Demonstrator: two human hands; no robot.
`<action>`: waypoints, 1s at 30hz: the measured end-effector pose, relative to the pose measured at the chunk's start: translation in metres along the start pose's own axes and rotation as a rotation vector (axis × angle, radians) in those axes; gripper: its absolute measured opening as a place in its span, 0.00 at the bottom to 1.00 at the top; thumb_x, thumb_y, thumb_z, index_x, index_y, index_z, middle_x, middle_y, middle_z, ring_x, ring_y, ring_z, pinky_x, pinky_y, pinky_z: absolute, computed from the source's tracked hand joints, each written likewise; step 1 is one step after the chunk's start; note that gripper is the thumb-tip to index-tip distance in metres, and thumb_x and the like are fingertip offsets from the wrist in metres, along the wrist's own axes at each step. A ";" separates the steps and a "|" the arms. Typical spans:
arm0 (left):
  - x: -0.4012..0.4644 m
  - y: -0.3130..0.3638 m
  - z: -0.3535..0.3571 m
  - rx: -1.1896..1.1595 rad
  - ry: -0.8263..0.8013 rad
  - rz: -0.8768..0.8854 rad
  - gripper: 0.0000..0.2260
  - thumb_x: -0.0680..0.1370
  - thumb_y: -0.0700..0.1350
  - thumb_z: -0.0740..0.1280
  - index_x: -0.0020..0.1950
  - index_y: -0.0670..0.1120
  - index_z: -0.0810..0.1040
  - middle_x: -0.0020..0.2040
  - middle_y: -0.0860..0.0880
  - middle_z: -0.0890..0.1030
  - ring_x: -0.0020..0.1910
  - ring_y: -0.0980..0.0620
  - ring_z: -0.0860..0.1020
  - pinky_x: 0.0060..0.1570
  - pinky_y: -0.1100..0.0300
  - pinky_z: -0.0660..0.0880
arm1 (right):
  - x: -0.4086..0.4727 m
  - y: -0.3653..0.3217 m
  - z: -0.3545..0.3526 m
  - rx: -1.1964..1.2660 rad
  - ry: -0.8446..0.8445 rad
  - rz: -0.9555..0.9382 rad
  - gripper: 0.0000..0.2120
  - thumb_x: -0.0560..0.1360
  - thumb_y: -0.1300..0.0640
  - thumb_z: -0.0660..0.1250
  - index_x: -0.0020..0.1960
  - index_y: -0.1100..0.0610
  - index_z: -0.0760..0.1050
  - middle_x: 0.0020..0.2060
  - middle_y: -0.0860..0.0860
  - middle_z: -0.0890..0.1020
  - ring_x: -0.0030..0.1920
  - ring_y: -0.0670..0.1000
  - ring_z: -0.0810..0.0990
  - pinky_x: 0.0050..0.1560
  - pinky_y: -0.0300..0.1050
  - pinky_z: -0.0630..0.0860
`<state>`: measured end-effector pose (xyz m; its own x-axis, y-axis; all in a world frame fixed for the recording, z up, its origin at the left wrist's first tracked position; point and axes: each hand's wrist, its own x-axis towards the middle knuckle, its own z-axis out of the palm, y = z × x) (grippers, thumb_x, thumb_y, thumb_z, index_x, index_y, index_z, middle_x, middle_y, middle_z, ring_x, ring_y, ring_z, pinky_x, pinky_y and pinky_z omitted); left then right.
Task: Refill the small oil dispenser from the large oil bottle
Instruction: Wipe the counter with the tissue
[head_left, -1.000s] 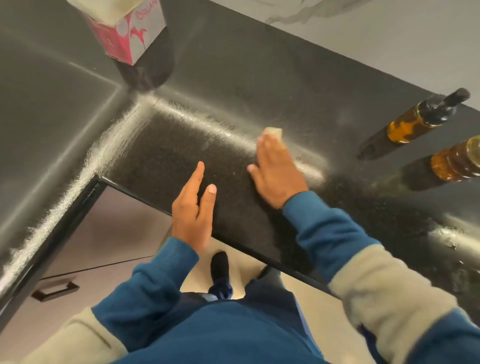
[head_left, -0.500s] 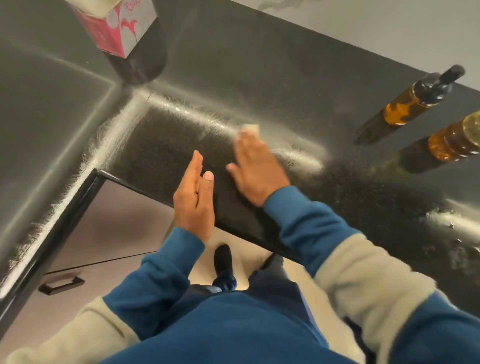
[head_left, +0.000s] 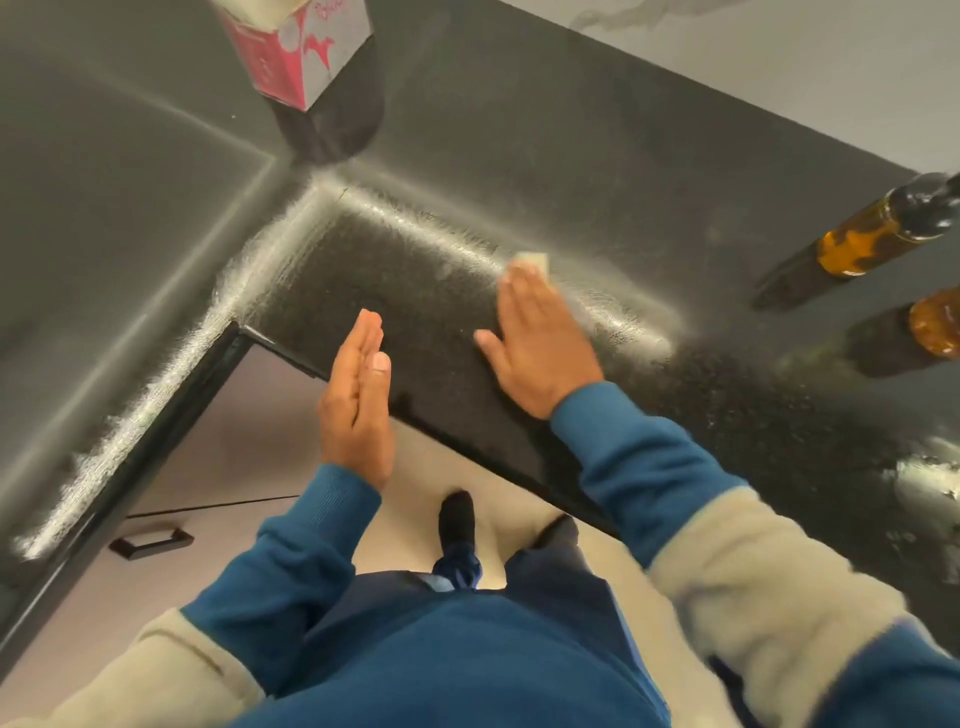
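Two amber oil bottles stand at the right of the black countertop (head_left: 415, 291). The farther oil bottle (head_left: 878, 234) has a black pour-spout top. The nearer oil bottle (head_left: 935, 325) is cut off by the frame edge, so I cannot tell which one is the dispenser. My right hand (head_left: 540, 343) lies flat on the counter, fingers straight, pressing a small pale cloth or sponge (head_left: 532, 260) that shows past the fingertips. My left hand (head_left: 358, 395) hovers edge-on over the counter's front edge, fingers straight, holding nothing. Both hands are well left of the bottles.
A pink and white carton (head_left: 296, 47) stands in the back corner of the counter. A grey wall (head_left: 779, 67) runs behind the counter. Below the counter's front edge are a cabinet drawer with a dark handle (head_left: 150, 540) and the floor with my feet.
My right hand slid the pale cloth a little left across the counter and back toward the right. The view shifted slightly. My left hand stayed hovering at the counter's edge.
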<state>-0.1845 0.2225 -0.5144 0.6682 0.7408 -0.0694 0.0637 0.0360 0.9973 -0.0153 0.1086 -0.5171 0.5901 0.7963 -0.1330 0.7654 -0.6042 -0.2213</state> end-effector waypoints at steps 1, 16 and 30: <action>0.002 0.000 0.000 -0.013 0.013 0.003 0.23 0.82 0.45 0.57 0.77 0.42 0.62 0.76 0.44 0.68 0.75 0.52 0.68 0.76 0.52 0.63 | 0.009 -0.023 0.007 0.015 0.014 -0.040 0.35 0.81 0.42 0.50 0.79 0.64 0.53 0.79 0.62 0.55 0.79 0.59 0.50 0.78 0.57 0.52; 0.012 -0.004 -0.017 -0.154 0.113 -0.021 0.26 0.81 0.46 0.56 0.79 0.43 0.59 0.78 0.47 0.65 0.75 0.53 0.67 0.75 0.58 0.63 | 0.089 0.026 -0.019 -0.072 -0.026 -0.038 0.40 0.78 0.39 0.41 0.77 0.68 0.54 0.77 0.65 0.58 0.78 0.62 0.53 0.78 0.55 0.51; 0.002 -0.008 0.002 0.042 -0.012 0.131 0.24 0.82 0.49 0.56 0.78 0.48 0.59 0.80 0.47 0.62 0.79 0.49 0.61 0.77 0.41 0.57 | -0.016 0.041 -0.012 -0.087 -0.084 -0.174 0.36 0.80 0.39 0.44 0.80 0.62 0.50 0.80 0.59 0.53 0.80 0.57 0.48 0.79 0.55 0.51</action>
<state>-0.1819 0.2228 -0.5225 0.6817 0.7291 0.0605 0.0061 -0.0883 0.9961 0.0099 0.0705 -0.5122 0.4260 0.8865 -0.1807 0.8755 -0.4543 -0.1647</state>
